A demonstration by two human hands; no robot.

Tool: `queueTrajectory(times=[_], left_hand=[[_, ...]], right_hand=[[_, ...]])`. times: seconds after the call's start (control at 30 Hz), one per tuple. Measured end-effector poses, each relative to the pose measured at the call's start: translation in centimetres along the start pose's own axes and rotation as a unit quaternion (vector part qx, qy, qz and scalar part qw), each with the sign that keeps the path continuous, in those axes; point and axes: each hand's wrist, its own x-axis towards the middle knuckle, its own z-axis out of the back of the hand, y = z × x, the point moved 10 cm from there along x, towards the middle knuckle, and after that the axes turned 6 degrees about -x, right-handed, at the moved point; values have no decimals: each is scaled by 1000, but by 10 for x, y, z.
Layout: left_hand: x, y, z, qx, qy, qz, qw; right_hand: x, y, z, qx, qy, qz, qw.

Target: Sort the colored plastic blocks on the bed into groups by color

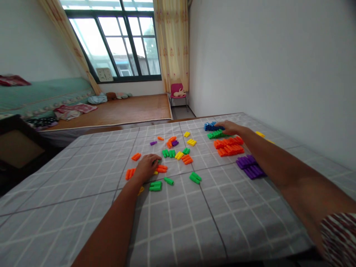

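Note:
Small coloured plastic pieces lie on the checked grey cloth. My left hand (150,165) rests low over the scattered ones, its fingers curled down beside orange pieces (162,168); a bit of green shows at its fingertips, but its grip is unclear. My right hand (228,127) reaches to the far right, its fingertips at the blue pile (210,126), just beyond the green row (215,134). Nearer lie orange rows (229,146) and purple rows (250,167). Whether the right fingers hold a piece is hidden.
Loose green (195,177), yellow (191,142) and purple (153,143) pieces dot the middle of the table (172,222). Some yellow pieces (260,134) lie beyond my right forearm. A bed (133,107), a pink chair (178,89) and a white wall stand behind.

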Motion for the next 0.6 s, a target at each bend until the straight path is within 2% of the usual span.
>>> queueTrajectory(times=[0.07,0.13,0.27,0.33,0.4,0.5,0.6], left_hand=[[0,-1,0,3,-2,2,1000],[0,-1,0,5,-5,6,1000],[0,-3,1,0,-10,13,1000],[-1,-3,1,-2,-9,14,1000],[-1,-3,0,-3,-7,13,1000],[-1,-2,-1,-4,-6,12,1000],[-1,-1,-2,-3,-6,15,1000]], right_hand=[[4,19,5,-8,2,13,1000],[8,52,3,-6,4,40,999],[1,157,-23,41,51,185,981],[-5,196,-37,31,69,214,974],[-3,212,-48,-10,72,179,981],[4,214,-67,-58,111,121,985],[4,220,-79,-27,152,146,977]])
